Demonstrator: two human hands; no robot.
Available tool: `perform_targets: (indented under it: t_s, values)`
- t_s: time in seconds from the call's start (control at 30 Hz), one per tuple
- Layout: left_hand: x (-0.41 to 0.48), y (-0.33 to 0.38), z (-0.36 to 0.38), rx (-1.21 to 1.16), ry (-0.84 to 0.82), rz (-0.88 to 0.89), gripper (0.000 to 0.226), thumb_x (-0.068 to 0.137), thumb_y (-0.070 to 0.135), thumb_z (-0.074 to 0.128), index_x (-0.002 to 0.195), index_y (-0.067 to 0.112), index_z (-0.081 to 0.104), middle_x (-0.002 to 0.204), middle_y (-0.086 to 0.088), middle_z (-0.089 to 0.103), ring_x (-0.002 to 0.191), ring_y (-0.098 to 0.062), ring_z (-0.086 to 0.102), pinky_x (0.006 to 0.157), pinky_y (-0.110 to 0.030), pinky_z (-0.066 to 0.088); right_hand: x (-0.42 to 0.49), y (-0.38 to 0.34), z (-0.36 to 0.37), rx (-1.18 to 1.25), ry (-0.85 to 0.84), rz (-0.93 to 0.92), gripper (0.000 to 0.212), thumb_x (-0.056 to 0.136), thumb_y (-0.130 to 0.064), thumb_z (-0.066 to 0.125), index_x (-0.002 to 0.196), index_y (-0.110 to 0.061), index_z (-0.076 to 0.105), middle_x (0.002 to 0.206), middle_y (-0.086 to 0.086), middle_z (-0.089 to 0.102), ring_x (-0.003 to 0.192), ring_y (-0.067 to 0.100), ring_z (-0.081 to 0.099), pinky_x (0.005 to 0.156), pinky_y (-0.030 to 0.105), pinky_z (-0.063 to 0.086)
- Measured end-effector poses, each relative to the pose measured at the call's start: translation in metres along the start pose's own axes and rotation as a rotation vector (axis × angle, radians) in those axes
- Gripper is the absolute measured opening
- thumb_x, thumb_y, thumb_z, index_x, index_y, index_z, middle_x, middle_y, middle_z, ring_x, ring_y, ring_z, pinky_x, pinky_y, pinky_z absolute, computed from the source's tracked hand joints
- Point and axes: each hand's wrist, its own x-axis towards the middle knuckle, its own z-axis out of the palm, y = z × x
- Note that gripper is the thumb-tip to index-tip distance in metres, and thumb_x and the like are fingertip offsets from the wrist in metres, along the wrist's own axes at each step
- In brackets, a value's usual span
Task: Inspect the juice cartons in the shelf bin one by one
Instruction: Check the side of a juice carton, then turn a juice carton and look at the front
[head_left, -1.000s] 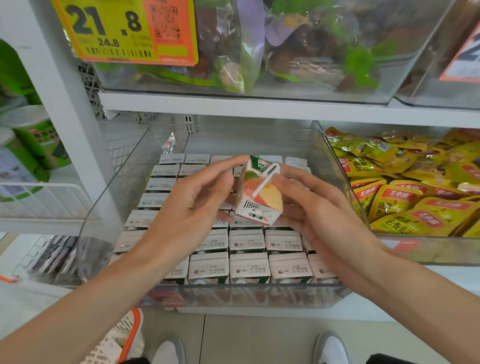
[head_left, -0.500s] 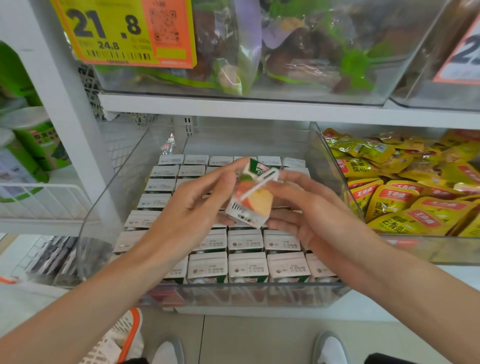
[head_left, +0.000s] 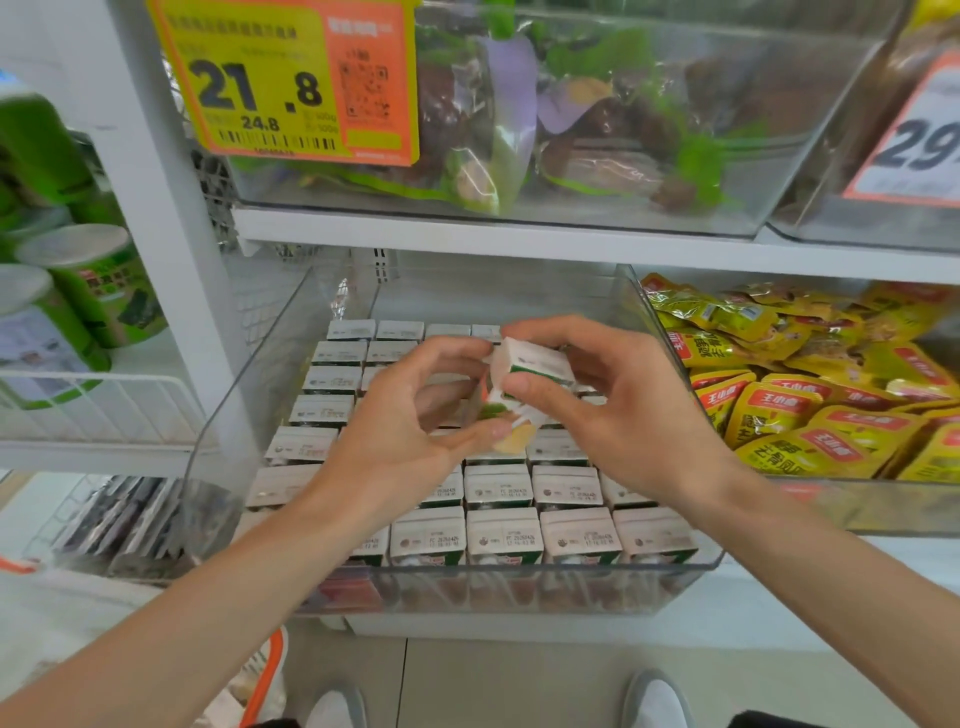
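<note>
A small juice carton (head_left: 530, 364) with white, green and orange print hangs tilted above the clear shelf bin (head_left: 519, 587). My right hand (head_left: 618, 410) pinches its upper part between thumb and fingers. My left hand (head_left: 415, 431) holds its lower end with thumb and fingertips. Several rows of the same cartons (head_left: 504, 535) stand upright in the bin, white tops with printed dates facing up. My hands hide the middle rows.
A bin of yellow snack packets (head_left: 810, 410) sits right of the carton bin. A shelf (head_left: 519, 244) above carries bins of bagged goods and a yellow-orange price tag (head_left: 291, 83). Green canisters (head_left: 98, 286) stand on the left shelf. An orange-rimmed basket (head_left: 265, 670) is near my shoes.
Both hands have turned the carton over: its printed front with the straw faced me before, and now its white end faces up and the picture points down.
</note>
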Motion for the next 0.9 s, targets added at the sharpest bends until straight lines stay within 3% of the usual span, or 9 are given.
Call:
perform_targets:
  t_s: [0.1, 0.23, 0.3, 0.4, 0.53, 0.6, 0.67, 0.77, 0.9]
  values:
    - [0.0, -0.003, -0.005, 0.246, 0.031, -0.019, 0.068, 0.077, 0.028, 0.09, 0.136, 0.039, 0.056, 0.122, 0.019, 0.064, 0.116, 0.002, 0.063, 0.107, -0.03, 0.051, 0.004, 0.007, 0.0, -0.092, 0.062, -0.019, 0.036, 0.093, -0.021, 0.08, 0.127, -0.024, 0.07, 0.116, -0.012, 0.075, 0.111, 0.008, 0.07, 0.098, 0.034, 0.058]
    - [-0.005, -0.008, -0.011, 0.573, -0.02, 0.074, 0.047, 0.087, 0.035, 0.082, 0.13, 0.037, 0.062, 0.123, 0.021, 0.059, 0.117, 0.002, 0.054, 0.109, -0.027, 0.044, 0.018, 0.011, 0.0, -0.149, 0.147, -0.036, 0.036, 0.094, -0.014, 0.079, 0.126, -0.027, 0.068, 0.115, -0.012, 0.073, 0.108, 0.008, 0.069, 0.096, 0.035, 0.058]
    - [-0.007, -0.012, -0.016, 0.654, -0.053, 0.077, 0.037, 0.091, 0.039, 0.077, 0.126, 0.037, 0.066, 0.123, 0.022, 0.058, 0.12, 0.001, 0.052, 0.107, -0.024, 0.04, 0.029, 0.012, -0.002, -0.207, 0.181, -0.053, 0.035, 0.094, -0.011, 0.078, 0.127, -0.022, 0.068, 0.117, -0.009, 0.072, 0.105, 0.005, 0.07, 0.093, 0.027, 0.058]
    - [-0.008, -0.016, -0.022, 0.677, -0.064, 0.062, 0.031, 0.093, 0.039, 0.075, 0.124, 0.035, 0.07, 0.119, 0.022, 0.057, 0.122, -0.004, 0.054, 0.108, -0.028, 0.041, 0.043, 0.015, -0.007, -0.307, 0.142, -0.02, 0.034, 0.095, -0.006, 0.076, 0.127, -0.015, 0.067, 0.115, -0.006, 0.072, 0.084, -0.019, 0.066, 0.074, 0.002, 0.048]
    - [-0.008, -0.018, -0.024, 0.678, -0.067, 0.064, 0.026, 0.094, 0.038, 0.074, 0.12, 0.037, 0.071, 0.121, 0.02, 0.061, 0.124, -0.005, 0.054, 0.108, -0.028, 0.04, 0.054, 0.021, -0.015, -0.414, 0.104, -0.001, 0.031, 0.098, -0.008, 0.074, 0.127, -0.015, 0.068, 0.092, -0.027, 0.066, 0.073, -0.033, 0.055, 0.069, -0.006, 0.038]
    - [-0.007, -0.02, -0.025, 0.673, -0.071, 0.068, 0.025, 0.095, 0.038, 0.073, 0.12, 0.038, 0.071, 0.121, 0.02, 0.061, 0.123, -0.004, 0.054, 0.106, -0.026, 0.039, 0.058, 0.021, -0.018, -0.469, 0.093, 0.001, 0.03, 0.097, -0.01, 0.074, 0.126, -0.018, 0.069, 0.089, -0.025, 0.068, 0.074, -0.03, 0.057, 0.069, -0.008, 0.035]
    - [-0.007, -0.021, -0.025, 0.663, -0.07, 0.068, 0.024, 0.095, 0.037, 0.073, 0.119, 0.038, 0.071, 0.12, 0.021, 0.06, 0.122, -0.003, 0.053, 0.105, -0.024, 0.038, 0.061, 0.022, -0.02, -0.528, 0.091, 0.003, 0.031, 0.098, -0.011, 0.074, 0.126, -0.021, 0.069, 0.098, -0.012, 0.072, 0.074, -0.019, 0.061, 0.068, -0.008, 0.033]
    - [-0.006, -0.022, -0.025, 0.65, -0.067, 0.072, 0.022, 0.096, 0.035, 0.072, 0.118, 0.038, 0.072, 0.118, 0.022, 0.06, 0.12, -0.002, 0.052, 0.101, -0.022, 0.036, 0.062, 0.025, -0.02, -0.536, 0.073, -0.003, 0.03, 0.099, -0.006, 0.071, 0.126, -0.02, 0.068, 0.106, -0.003, 0.069, 0.065, -0.03, 0.056, 0.065, -0.007, 0.035]
    - [-0.004, -0.024, -0.025, 0.648, -0.063, 0.076, 0.021, 0.097, 0.034, 0.072, 0.117, 0.038, 0.072, 0.116, 0.023, 0.06, 0.118, 0.0, 0.051, 0.098, -0.022, 0.036, 0.069, 0.025, -0.022, -0.539, 0.03, 0.021, 0.033, 0.098, -0.005, 0.071, 0.128, -0.019, 0.067, 0.118, 0.004, 0.07, 0.069, -0.009, 0.062, 0.066, -0.007, 0.035]
